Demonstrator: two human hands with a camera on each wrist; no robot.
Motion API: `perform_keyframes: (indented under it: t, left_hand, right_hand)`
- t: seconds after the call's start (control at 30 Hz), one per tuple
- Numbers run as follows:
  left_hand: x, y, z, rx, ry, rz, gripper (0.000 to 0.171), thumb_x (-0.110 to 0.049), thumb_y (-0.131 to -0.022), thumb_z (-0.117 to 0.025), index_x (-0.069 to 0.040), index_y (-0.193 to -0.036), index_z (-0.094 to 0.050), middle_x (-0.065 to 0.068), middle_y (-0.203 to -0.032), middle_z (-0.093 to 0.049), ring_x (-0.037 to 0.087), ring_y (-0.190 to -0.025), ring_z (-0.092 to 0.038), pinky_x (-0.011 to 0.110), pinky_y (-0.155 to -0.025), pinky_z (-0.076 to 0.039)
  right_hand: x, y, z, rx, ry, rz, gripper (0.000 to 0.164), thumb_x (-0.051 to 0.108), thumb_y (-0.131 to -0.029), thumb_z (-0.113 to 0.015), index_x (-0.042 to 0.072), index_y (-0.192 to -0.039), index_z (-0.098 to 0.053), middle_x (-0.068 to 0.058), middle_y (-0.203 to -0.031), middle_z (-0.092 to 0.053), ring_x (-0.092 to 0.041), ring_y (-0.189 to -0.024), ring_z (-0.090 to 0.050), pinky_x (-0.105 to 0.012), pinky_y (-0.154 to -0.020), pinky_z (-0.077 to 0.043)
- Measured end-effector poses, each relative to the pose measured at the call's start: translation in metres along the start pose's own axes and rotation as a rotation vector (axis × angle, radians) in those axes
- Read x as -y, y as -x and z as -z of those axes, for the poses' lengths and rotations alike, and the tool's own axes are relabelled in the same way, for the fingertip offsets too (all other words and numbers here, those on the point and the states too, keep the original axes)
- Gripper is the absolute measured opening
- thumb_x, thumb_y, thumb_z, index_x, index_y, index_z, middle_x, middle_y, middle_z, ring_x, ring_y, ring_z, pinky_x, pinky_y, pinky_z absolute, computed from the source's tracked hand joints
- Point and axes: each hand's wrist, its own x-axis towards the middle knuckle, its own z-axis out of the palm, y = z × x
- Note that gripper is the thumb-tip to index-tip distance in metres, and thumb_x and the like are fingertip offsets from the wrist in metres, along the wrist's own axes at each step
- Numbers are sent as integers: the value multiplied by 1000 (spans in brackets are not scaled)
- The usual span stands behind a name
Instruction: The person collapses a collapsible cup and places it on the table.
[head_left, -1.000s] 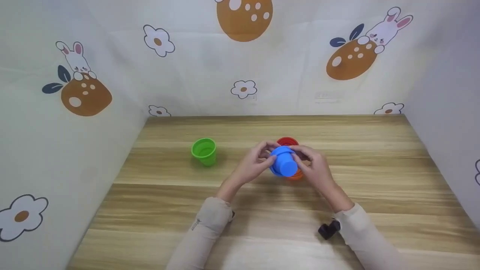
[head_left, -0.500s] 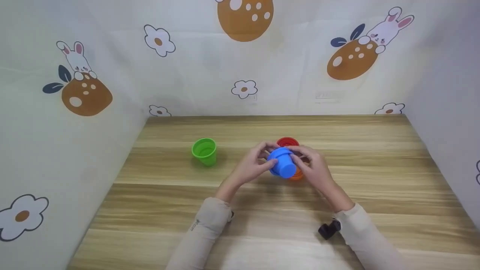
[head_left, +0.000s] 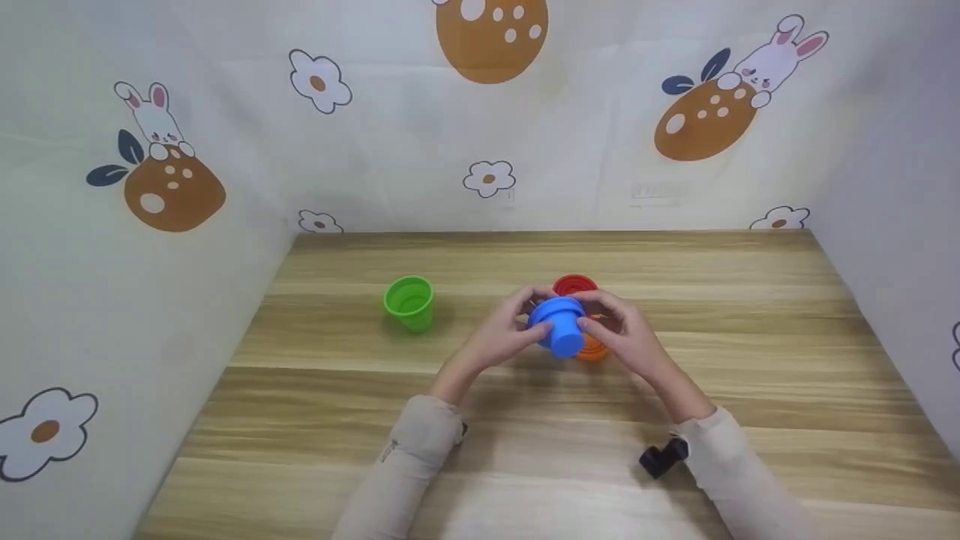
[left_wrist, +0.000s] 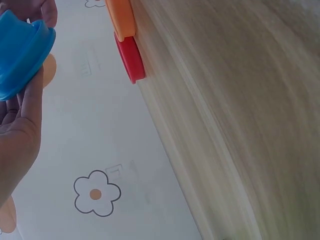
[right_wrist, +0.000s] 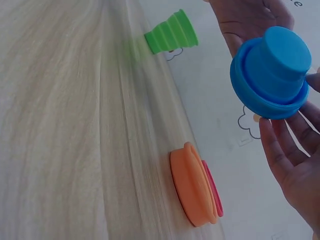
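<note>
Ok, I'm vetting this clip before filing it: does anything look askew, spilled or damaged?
Nothing looks spilled or damaged. The blue cup, held up, is tilted and stepped, as if partly folded. The green cup stands tall while the orange cup and red cup look flattened; that mismatch seems normal for collapsible cups.

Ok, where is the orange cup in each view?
Head: orange cup right of centre, partly hidden by the blue cup.
Left wrist: orange cup at the top edge, left of centre.
Right wrist: orange cup low, just right of centre.
Shared landmark: red cup, close by in all three.
</note>
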Motion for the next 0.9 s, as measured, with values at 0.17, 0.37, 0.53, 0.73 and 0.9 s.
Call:
perform_keyframes:
  t: [0.17, 0.37, 0.53, 0.73, 0.9]
  left_hand:
    - [1, 1, 0, 17, 3, -1, 39, -15, -96, -62, -4, -132, -52, 16, -128, -57, 26, -115, -56, 44, -99, -56]
    - [4, 1, 1, 42, -4, 6, 38, -18, -96, -63, -4, -130, -53, 14, -132, -58, 28, -120, -56, 45, -102, -54]
    - [4, 2, 2, 52, -26, 21, 39, -16, -95, -64, -3, -129, -52, 14, -130, -59, 26, -120, -55, 46, -105, -52]
    - [5, 2, 1, 52, -31, 19, 35, -13, -94, -63, -2, -126, -53, 15, -124, -60, 25, -115, -55, 46, -104, -53]
    - [5, 1, 1, 43, -33, 18, 31, -8, -94, -61, -1, -123, -55, 14, -119, -61, 21, -109, -55, 43, -101, -55]
  right_hand:
    - [1, 0, 0, 38, -53, -14, 37, 4, -95, -63, -2, -132, -57, -12, -125, -63, -12, -111, -62, -20, -97, -53]
    - [2, -2, 0, 85, -54, 0, 38, 3, -93, -65, -4, -130, -57, 1, -117, -65, -10, -107, -63, -21, -94, -55]
    - [3, -1, -1, 91, -29, -12, 35, 5, -93, -67, -5, -125, -57, -1, -113, -64, -11, -102, -64, -21, -92, -55]
    - [5, -2, -4, 72, 20, -29, 33, 6, -93, -68, -4, -122, -58, -12, -114, -64, -11, -97, -64, -20, -88, -55]
    - [4, -2, -6, 52, 30, -20, 32, 6, -93, -68, -5, -121, -58, -16, -114, -64, -10, -98, -62, -19, -89, -54]
